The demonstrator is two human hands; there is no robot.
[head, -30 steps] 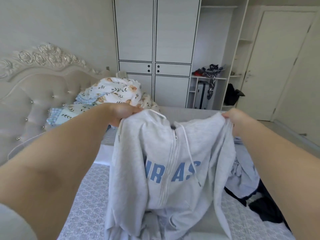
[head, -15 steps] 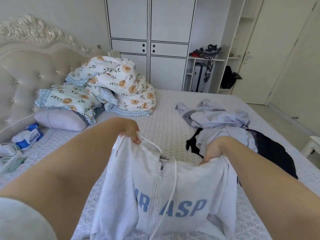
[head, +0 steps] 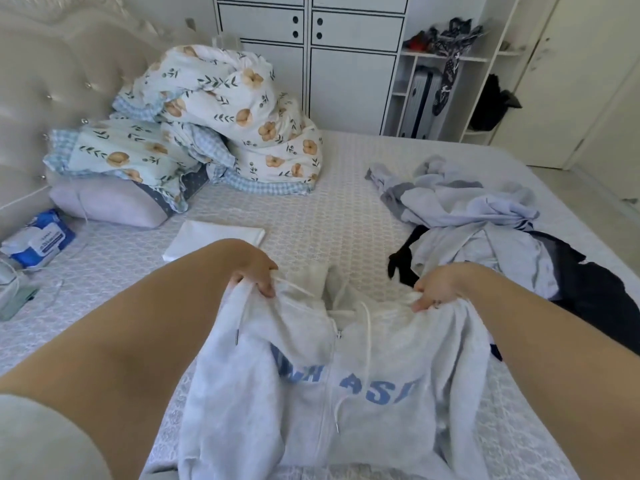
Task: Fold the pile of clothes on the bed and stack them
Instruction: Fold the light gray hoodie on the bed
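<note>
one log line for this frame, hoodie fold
step: lay hoodie on bed | left hand: gripping shoulder | right hand: gripping shoulder | front: up, zipped | folded item: beyond | pile: right

Bare mattress (head: 332, 216) lies open ahead between the folded white cloth (head: 214, 240) and the clothes pile (head: 485, 230).

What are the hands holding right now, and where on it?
Both hold the light grey zip hoodie by its shoulders: left hand on one side of the collar, right hand on the other.
</note>
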